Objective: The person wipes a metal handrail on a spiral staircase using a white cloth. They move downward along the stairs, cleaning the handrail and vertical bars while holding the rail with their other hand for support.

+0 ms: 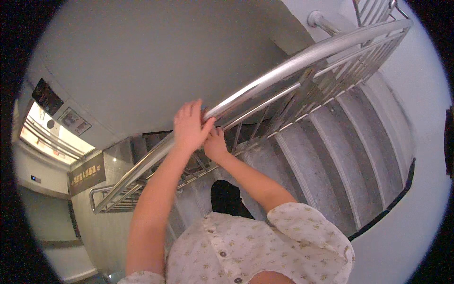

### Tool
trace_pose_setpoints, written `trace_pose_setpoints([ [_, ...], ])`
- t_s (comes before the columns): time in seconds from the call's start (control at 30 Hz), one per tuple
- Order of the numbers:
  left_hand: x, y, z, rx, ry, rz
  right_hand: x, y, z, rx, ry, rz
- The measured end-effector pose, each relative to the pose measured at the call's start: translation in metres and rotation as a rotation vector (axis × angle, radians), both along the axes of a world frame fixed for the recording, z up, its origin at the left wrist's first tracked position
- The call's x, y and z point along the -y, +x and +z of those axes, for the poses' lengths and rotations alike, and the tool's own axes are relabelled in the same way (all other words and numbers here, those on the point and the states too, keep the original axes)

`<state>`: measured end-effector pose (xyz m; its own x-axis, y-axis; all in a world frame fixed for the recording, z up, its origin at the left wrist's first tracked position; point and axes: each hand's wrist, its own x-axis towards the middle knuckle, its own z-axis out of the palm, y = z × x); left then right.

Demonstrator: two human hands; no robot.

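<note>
A polished stainless-steel handrail (264,81) runs diagonally along a curved staircase. My left hand (189,127) lies over the top of this rail, its fingers on the far side and its thumb on the near side. A small dark, bluish spot shows beside its fingertips, too small to name. Just below and to the right, my right hand (215,145) has its fingers bent at the near side of the railing, close to a thinner lower bar (264,104). Part of its fingers is hidden, so its hold is unclear.
Grey stone stair treads (333,170) fan out to the right beside a pale wall (397,227). One black shoe (225,197) is on the stairs below me. At left are a sign with writing (87,174), framed pictures (73,120) and a bright opening (42,131).
</note>
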<state>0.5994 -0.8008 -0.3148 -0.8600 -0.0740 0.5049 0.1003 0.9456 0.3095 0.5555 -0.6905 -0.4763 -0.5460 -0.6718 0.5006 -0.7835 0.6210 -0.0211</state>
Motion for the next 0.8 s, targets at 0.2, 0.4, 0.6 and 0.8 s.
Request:
trace_pose_setpoints([
  [0.2, 0.016, 0.000, -0.024, 0.109, 0.037, 0.086, -0.010, -0.016, 0.019, 0.063, 0.265, 0.035],
  [0.4, 0.019, 0.001, -0.033, -0.020, 0.014, 0.131, -0.118, -0.082, 0.107, -0.092, 0.371, -0.249],
  [0.6, 0.016, -0.003, -0.032, -0.159, -0.039, 0.076, -0.243, -0.163, 0.181, -0.502, 0.240, -0.443],
  [0.8, 0.019, -0.002, -0.033, -0.148, -0.023, 0.083, -0.224, -0.164, 0.152, -0.543, 0.098, -0.415],
])
